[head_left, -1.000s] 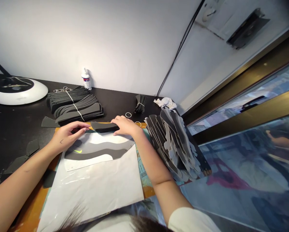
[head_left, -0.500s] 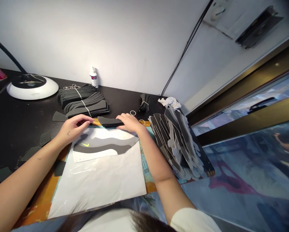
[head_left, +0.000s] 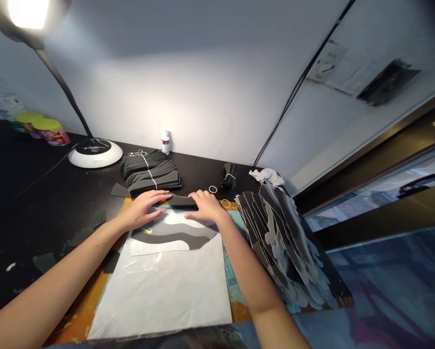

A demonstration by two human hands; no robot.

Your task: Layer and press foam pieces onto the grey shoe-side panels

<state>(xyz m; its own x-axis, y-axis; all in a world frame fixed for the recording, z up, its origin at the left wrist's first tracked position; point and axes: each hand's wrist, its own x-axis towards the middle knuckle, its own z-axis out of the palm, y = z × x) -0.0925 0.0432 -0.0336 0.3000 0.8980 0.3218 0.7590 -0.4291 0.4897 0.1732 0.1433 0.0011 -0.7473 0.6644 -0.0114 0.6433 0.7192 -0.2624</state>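
A small stack of dark grey cut pieces (head_left: 183, 201) lies across the far edge of the white sheet (head_left: 162, 291). My left hand (head_left: 143, 209) has its fingers curled against the stack's left end, thumb on the near side. Around the right end, my right hand (head_left: 205, 207) is closed with its thumb in front. Just below both hands, a patterned piece (head_left: 177, 237) in grey and white with a small yellow-green swoosh lies flat on the sheet. The undersides of my fingers are partly hidden.
Behind my left hand sits a tied bundle of dark pieces (head_left: 153, 174). A smaller tied bundle (head_left: 229, 175) and white rings (head_left: 212, 189) lie beyond my right hand. Fanned grey pieces (head_left: 275, 232) cover the right side. A lamp (head_left: 95, 157) and white bottle (head_left: 165, 143) stand behind.
My left hand has moved right onto the left end of the stack. My right hand keeps hold of the right end. The view has tilted up and turned left, bringing in the lit lamp head.
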